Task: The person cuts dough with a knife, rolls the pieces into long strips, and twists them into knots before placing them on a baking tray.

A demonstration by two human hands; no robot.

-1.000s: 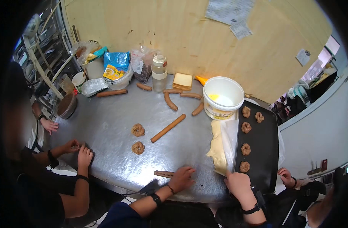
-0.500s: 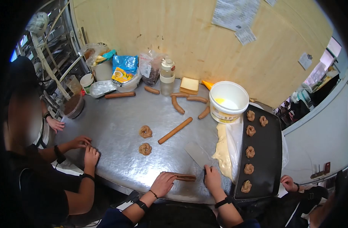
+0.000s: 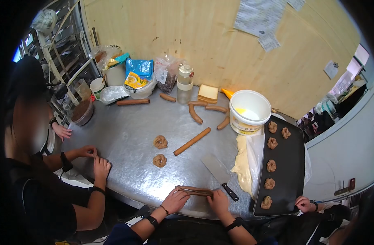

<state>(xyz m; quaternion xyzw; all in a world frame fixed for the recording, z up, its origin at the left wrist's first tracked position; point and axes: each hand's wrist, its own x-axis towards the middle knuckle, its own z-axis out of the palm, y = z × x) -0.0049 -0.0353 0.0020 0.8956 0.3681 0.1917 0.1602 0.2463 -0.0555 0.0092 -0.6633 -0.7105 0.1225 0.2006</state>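
- Your left hand (image 3: 175,201) and right hand (image 3: 218,201) sit at either end of a thin dough rope (image 3: 195,190) at the near edge of the bench (image 3: 125,134). The fingers of both curl down onto its ends, pinning it flat, which suits rolling or twisting it.
- The rope looks like two strands laid together; I can't tell how tightly they are wound.
- The knife (image 3: 220,170) lies just past your right hand, blade pointing away and handle toward you, within easy reach.
- The pale dough (image 3: 243,163) lies between the knife and the tray (image 3: 291,163), where six shaped knots stand in a column. The tub (image 3: 250,111) stands at the tray's far end.
- Two more knots (image 3: 160,151) rest mid-bench beside a long roll (image 3: 192,141).
- A co-worker on your left (image 3: 98,163) has hands on the bench edge; another hand (image 3: 303,203) grips the tray's near corner.
- Against half a second ago, your right hand has let go of the knife and joined the left on the rope. A second ago that hand was over by the tray.
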